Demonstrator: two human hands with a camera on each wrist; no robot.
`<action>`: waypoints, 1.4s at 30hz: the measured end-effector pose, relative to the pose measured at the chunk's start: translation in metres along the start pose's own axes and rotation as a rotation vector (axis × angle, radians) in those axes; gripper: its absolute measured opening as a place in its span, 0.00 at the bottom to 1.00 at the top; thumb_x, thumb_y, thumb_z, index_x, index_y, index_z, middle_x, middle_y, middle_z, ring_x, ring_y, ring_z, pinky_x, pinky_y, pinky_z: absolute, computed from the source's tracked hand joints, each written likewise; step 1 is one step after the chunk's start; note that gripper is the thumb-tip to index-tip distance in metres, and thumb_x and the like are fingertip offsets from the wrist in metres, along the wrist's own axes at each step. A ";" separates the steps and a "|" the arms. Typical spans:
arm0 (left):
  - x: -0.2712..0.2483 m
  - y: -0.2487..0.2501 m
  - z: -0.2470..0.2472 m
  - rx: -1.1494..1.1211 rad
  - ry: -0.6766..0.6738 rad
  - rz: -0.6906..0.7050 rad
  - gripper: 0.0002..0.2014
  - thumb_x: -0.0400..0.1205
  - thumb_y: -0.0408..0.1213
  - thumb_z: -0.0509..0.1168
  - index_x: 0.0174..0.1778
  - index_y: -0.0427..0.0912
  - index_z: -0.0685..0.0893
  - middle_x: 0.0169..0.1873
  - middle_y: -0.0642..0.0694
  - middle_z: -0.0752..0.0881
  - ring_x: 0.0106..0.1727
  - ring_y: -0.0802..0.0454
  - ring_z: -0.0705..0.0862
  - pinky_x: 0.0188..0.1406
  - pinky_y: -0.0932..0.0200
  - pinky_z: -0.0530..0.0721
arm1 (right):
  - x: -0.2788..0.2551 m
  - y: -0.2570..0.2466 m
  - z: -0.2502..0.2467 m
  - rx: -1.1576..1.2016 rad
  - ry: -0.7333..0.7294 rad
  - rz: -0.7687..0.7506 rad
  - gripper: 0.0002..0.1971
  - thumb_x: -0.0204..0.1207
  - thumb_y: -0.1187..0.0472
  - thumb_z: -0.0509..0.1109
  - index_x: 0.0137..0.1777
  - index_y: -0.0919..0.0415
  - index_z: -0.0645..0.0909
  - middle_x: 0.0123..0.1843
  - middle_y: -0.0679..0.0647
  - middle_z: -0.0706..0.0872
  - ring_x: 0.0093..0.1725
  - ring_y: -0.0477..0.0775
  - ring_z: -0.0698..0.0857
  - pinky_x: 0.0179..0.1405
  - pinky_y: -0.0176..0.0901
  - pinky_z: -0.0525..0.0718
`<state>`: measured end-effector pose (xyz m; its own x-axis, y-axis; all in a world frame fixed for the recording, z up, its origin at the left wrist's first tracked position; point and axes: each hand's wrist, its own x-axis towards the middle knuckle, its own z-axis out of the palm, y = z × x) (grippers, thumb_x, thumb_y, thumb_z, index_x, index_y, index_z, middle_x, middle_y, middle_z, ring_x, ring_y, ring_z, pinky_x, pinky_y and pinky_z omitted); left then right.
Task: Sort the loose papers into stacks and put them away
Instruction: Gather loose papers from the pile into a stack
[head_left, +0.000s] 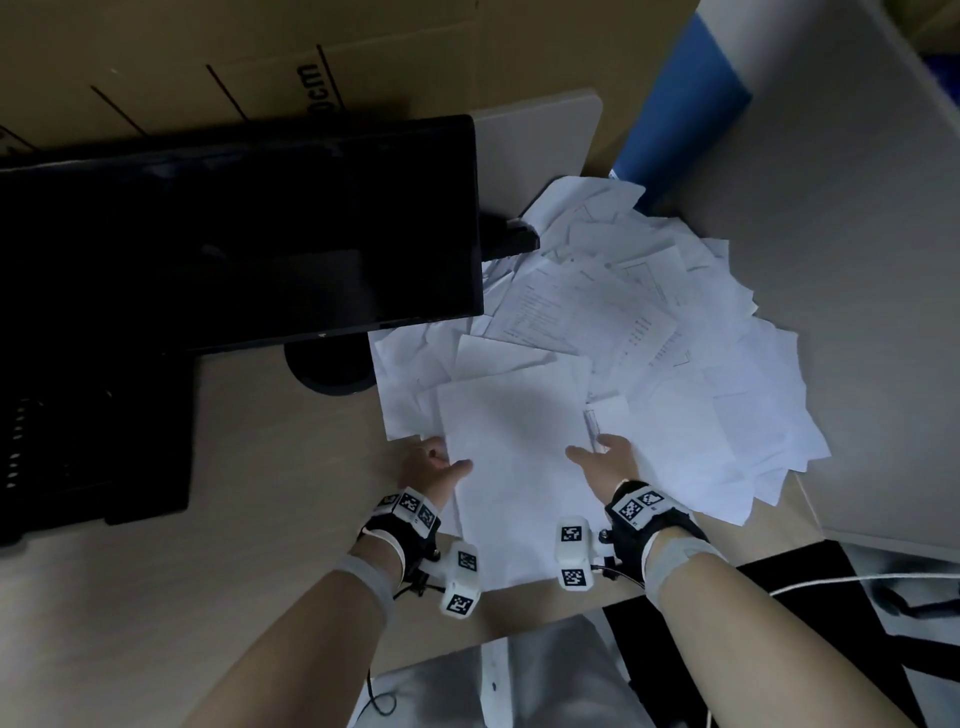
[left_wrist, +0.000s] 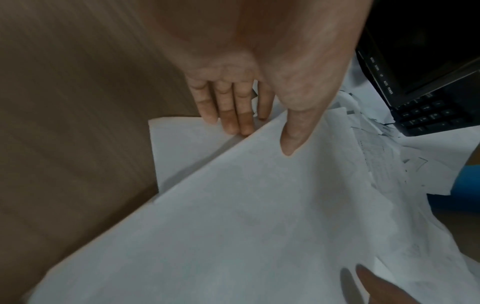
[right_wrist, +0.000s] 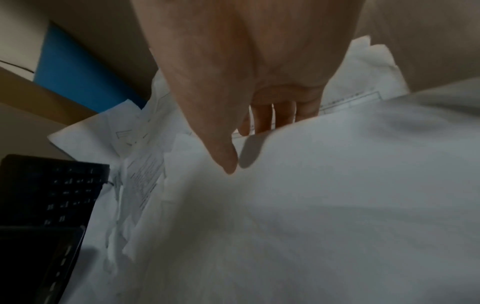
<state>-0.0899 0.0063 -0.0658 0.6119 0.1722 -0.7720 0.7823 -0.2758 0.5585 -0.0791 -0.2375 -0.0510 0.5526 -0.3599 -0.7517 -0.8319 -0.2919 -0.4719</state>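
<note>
Fingers (left_wrist: 228, 115) of both hands pinch a blank white sheet (head_left: 514, 467) by its side edges.
Loose papers (head_left: 649, 312) heaped behind on the tabletop (head_left: 260, 467); black monitor (head_left: 234, 234) left.

Cardboard box (head_left: 260, 57) behind the monitor carried large black print, of which only "cm" was legible, the preceding characters being cut off by the monitor's top edge. Monitor (left_wrist: 415, 61) bezel showed small white button labels in the left wrist view; "AUTO" and "POWER" were readable, the others too blurred. Printed sheets in the paper pile (head_left: 597, 291) bore text and tables too small to read, and the wrist-band markers (head_left: 636, 506) showed only black-and-white square patterns.
</note>
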 end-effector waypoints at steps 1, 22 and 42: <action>0.002 -0.003 0.001 0.009 -0.019 -0.012 0.28 0.64 0.48 0.77 0.59 0.40 0.82 0.54 0.37 0.86 0.55 0.41 0.87 0.63 0.42 0.85 | 0.000 -0.003 0.005 -0.010 -0.014 -0.002 0.37 0.70 0.51 0.79 0.77 0.60 0.71 0.68 0.57 0.80 0.64 0.63 0.82 0.64 0.51 0.79; -0.001 0.031 0.023 0.196 0.036 0.135 0.25 0.76 0.34 0.73 0.71 0.38 0.81 0.65 0.47 0.83 0.55 0.50 0.85 0.42 0.75 0.83 | -0.017 0.015 -0.048 -0.573 0.095 0.201 0.12 0.88 0.60 0.59 0.65 0.56 0.81 0.75 0.52 0.80 0.75 0.53 0.78 0.73 0.41 0.71; 0.008 0.074 0.069 0.130 -0.193 0.262 0.09 0.82 0.37 0.71 0.53 0.37 0.86 0.49 0.40 0.88 0.49 0.45 0.86 0.52 0.50 0.83 | -0.035 0.066 -0.031 0.258 0.165 0.320 0.28 0.62 0.38 0.76 0.54 0.59 0.81 0.50 0.58 0.87 0.48 0.64 0.88 0.56 0.57 0.87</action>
<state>-0.0353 -0.0780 -0.0517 0.7466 -0.0987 -0.6579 0.5729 -0.4071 0.7113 -0.1518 -0.2715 -0.0422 0.2485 -0.5388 -0.8049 -0.9361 0.0801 -0.3425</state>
